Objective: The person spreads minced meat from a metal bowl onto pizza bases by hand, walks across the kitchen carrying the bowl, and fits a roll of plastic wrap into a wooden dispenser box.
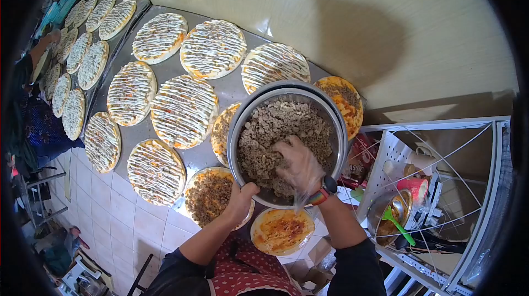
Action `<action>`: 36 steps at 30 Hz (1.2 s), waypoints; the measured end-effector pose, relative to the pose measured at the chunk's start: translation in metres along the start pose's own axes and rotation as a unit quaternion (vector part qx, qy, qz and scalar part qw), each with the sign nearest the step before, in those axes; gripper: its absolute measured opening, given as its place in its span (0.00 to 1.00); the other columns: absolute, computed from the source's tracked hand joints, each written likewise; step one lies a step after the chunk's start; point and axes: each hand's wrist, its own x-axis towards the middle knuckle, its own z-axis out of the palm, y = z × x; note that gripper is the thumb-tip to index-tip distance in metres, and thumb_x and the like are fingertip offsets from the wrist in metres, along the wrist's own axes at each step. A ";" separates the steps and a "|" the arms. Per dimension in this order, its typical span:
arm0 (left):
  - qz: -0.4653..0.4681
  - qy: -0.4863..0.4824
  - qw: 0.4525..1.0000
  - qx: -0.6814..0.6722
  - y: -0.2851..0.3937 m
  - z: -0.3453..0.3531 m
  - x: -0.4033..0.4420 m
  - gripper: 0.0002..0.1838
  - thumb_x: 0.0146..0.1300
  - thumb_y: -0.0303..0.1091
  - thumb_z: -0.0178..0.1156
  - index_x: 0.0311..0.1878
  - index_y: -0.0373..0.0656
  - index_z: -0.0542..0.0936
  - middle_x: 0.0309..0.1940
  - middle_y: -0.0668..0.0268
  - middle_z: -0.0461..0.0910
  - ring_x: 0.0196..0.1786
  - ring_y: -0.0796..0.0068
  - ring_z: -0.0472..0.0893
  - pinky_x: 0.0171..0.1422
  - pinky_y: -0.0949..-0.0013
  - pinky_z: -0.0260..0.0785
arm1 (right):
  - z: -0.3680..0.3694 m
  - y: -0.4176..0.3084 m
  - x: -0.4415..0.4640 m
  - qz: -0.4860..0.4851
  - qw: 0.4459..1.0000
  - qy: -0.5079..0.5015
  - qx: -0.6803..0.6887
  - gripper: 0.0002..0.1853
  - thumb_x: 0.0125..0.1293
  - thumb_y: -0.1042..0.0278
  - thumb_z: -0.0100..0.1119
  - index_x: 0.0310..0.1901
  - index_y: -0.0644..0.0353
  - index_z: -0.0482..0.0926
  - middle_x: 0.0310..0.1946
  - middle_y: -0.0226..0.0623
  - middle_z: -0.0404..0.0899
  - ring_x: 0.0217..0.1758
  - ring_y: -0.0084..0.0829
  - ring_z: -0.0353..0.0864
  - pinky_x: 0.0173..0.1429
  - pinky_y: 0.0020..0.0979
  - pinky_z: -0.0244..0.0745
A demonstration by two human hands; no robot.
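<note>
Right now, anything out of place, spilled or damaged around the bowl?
One oddity: the sauce-only pizza, on the person's side of the bowl, appears to jut past the near edge of the table, with floor showing around it. Its support is hidden. No obvious spill or damage stands out.

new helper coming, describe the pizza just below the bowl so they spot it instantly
Find the steel bowl of crumbled meat. Just below it in view, near the polka-dot apron, lies the pizza. Unlike its neighbours, it shows orange-red topping without meat crumbles or white drizzle.
</note>
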 end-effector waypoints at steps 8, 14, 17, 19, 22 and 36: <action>-0.017 0.012 0.996 -0.088 -0.005 0.017 -0.002 0.20 0.46 0.27 0.48 0.45 0.33 0.62 0.37 0.62 0.68 0.41 0.73 0.68 0.49 0.71 0.59 | -0.054 0.016 -0.012 -0.110 0.979 0.154 0.075 0.09 0.49 0.70 0.55 0.33 0.60 0.73 0.29 0.42 0.74 0.34 0.42 0.74 0.39 0.34 0.68; 0.000 -0.001 0.996 -0.094 -0.001 0.010 0.000 0.19 0.46 0.27 0.49 0.44 0.33 0.62 0.36 0.62 0.68 0.39 0.75 0.67 0.47 0.72 0.59 | -0.066 0.011 -0.010 -0.114 0.971 0.203 0.048 0.07 0.50 0.70 0.56 0.30 0.62 0.74 0.25 0.40 0.75 0.29 0.34 0.76 0.35 0.28 0.69; -0.012 0.003 0.998 -0.068 -0.007 0.000 0.003 0.19 0.46 0.27 0.49 0.43 0.33 0.62 0.35 0.63 0.68 0.38 0.75 0.67 0.46 0.73 0.59 | -0.071 0.006 -0.010 -0.131 0.969 0.193 0.080 0.05 0.51 0.70 0.54 0.28 0.63 0.73 0.22 0.40 0.74 0.27 0.36 0.75 0.33 0.29 0.68; -0.014 0.009 0.998 -0.067 -0.006 0.000 0.002 0.19 0.46 0.27 0.49 0.44 0.33 0.62 0.35 0.63 0.68 0.38 0.76 0.66 0.46 0.73 0.59 | -0.071 0.001 -0.009 -0.131 0.967 0.215 0.043 0.04 0.48 0.74 0.54 0.28 0.62 0.73 0.23 0.40 0.73 0.28 0.42 0.73 0.32 0.34 0.68; -0.014 0.006 0.998 -0.063 -0.007 -0.001 0.004 0.20 0.46 0.27 0.49 0.44 0.33 0.62 0.36 0.63 0.67 0.38 0.76 0.66 0.46 0.73 0.59 | -0.063 -0.003 -0.007 -0.086 0.972 0.219 0.014 0.05 0.48 0.71 0.53 0.27 0.62 0.73 0.26 0.41 0.74 0.31 0.42 0.73 0.35 0.35 0.68; 0.009 0.011 0.997 -0.077 0.004 0.010 0.003 0.14 0.41 0.25 0.48 0.36 0.34 0.70 0.29 0.64 0.72 0.34 0.74 0.70 0.41 0.73 0.63 | -0.002 -0.038 0.012 -0.077 0.989 -0.009 -0.125 0.26 0.40 0.67 0.62 0.45 0.56 0.67 0.45 0.46 0.63 0.45 0.45 0.68 0.47 0.38 0.68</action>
